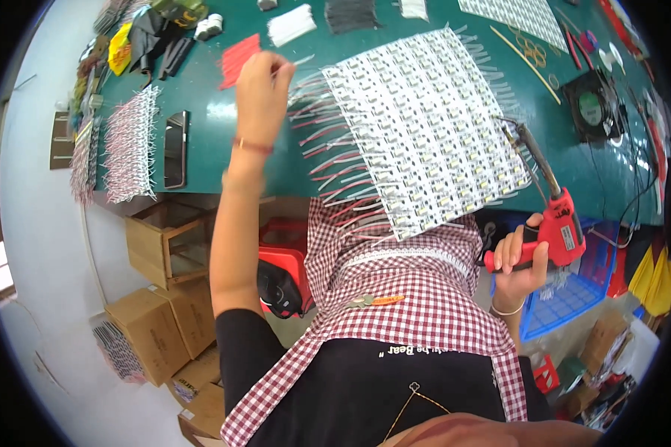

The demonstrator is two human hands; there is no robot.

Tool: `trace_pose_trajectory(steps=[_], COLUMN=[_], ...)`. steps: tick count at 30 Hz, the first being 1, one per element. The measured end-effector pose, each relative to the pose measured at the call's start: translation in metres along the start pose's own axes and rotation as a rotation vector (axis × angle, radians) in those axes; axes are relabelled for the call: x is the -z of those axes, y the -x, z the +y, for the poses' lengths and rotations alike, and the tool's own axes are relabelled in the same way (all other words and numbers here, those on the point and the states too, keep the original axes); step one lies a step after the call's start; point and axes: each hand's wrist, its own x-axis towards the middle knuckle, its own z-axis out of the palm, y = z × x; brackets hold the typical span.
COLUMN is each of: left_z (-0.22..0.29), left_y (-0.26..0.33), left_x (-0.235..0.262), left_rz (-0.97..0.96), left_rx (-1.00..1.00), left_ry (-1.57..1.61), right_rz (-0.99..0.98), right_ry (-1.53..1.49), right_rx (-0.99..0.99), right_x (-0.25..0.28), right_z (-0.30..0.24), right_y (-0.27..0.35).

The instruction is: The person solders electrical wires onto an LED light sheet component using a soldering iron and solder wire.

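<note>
A large white circuit board panel (429, 127), studded with rows of small yellowish LEDs, lies tilted on the green table, its near edge reaching over my lap. Red and white wires (343, 160) stick out along its left side, and pale wires fringe its right side. My left hand (263, 83) is raised left of the panel, fingers pinched on a thin white wire (304, 60). My right hand (520, 257) grips a red soldering gun (561, 231) by its handle. The gun's metal tip points up at the panel's right edge.
Bundles of red wires (241, 61), white wires (291, 25) and black wires (352, 15) lie along the back. A phone (175, 149) and wire bundles (132, 145) sit left. Scissors (531, 52) and a fan (593, 106) are right. A blue crate (563, 305) stands below.
</note>
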Motion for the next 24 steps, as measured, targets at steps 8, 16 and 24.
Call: trace_pose_trajectory(steps=[8, 16, 24], left_z=[-0.071, -0.081, -0.108], left_y=[-0.078, -0.053, -0.022], left_x=[-0.068, 0.010, 0.027], left_rz=[-0.020, -0.175, -0.081], left_rx=[-0.007, 0.102, 0.096], left_ry=[-0.585, -0.507, -0.487], right_rz=[-0.023, 0.039, 0.014], right_ry=[-0.010, -0.019, -0.067], right_rx=[0.024, -0.073, -0.193], right_x=[-0.004, -0.015, -0.045], right_z=[0.002, 0.003, 0.007], right_y=[-0.013, -0.042, -0.072])
